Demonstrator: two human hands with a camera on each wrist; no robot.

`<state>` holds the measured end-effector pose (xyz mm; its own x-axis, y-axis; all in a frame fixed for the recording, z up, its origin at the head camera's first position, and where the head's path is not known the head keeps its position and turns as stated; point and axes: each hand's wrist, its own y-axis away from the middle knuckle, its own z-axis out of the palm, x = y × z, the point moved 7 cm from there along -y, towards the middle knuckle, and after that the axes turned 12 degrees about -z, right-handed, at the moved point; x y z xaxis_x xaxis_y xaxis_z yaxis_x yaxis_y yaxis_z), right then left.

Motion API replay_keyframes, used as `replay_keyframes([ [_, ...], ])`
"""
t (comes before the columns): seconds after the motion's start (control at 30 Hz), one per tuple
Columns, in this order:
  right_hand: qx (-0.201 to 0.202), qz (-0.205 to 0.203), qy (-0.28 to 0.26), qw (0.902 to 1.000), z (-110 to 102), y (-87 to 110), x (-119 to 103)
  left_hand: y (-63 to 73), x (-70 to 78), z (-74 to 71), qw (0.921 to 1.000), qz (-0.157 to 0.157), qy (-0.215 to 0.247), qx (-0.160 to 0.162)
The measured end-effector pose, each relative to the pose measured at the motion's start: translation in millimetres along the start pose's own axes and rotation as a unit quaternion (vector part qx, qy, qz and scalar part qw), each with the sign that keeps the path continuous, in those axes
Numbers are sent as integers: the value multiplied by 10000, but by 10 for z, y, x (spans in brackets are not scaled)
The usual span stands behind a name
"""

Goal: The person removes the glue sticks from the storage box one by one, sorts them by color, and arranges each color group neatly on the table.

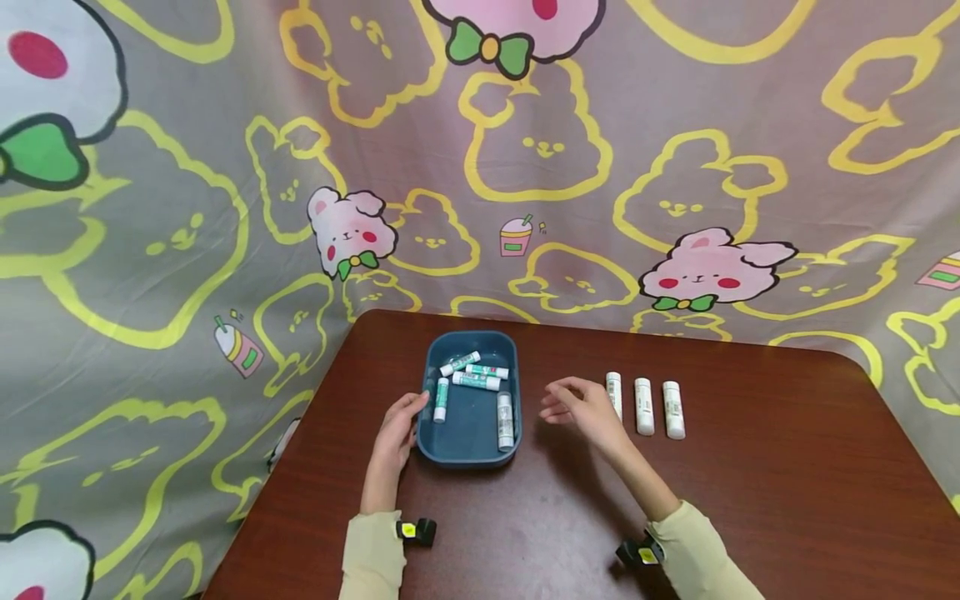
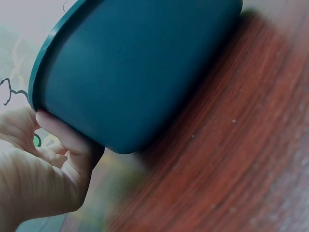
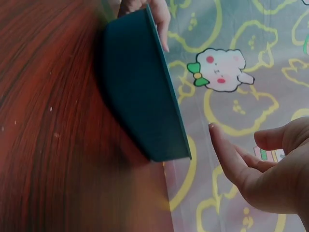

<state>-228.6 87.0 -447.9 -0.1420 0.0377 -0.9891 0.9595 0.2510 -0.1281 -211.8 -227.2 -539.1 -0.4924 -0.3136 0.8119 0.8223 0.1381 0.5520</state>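
A blue rectangular bin point(image 1: 468, 433) is on the table, and my left hand point(image 1: 397, 429) grips its left side at the rim. The left wrist view has the thumb against the bin's outer wall point(image 2: 120, 72); part of the other fingers is hidden. Inside lie several small green-and-white glue sticks point(image 1: 476, 381) and a larger white glue stick point(image 1: 505, 422) along the right wall. To the right of the bin, apart from it, my right hand point(image 1: 588, 412) hovers with loosely bent fingers and holds nothing. It partly covers the nearest of three white glue sticks point(image 1: 643, 407).
The three white glue sticks form a row right of my right hand on the brown wooden table point(image 1: 787, 467). A patterned cloth point(image 1: 555, 217) with bunny and bear drawings hangs behind the table and along its left side.
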Motion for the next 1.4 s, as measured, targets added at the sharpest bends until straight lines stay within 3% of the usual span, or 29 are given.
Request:
replay_keyframes([
  [0.8,-603,54,-229,9979,514,8,33,7,-3,18,9998,137,82,-125],
  [1.0,-703,79,30,9975,612,40,7,19,9,24,9993,229,230,-202],
  [1.4,-493,202,619,9967,706,20,19,34,23,39,9995,163,138,-237],
])
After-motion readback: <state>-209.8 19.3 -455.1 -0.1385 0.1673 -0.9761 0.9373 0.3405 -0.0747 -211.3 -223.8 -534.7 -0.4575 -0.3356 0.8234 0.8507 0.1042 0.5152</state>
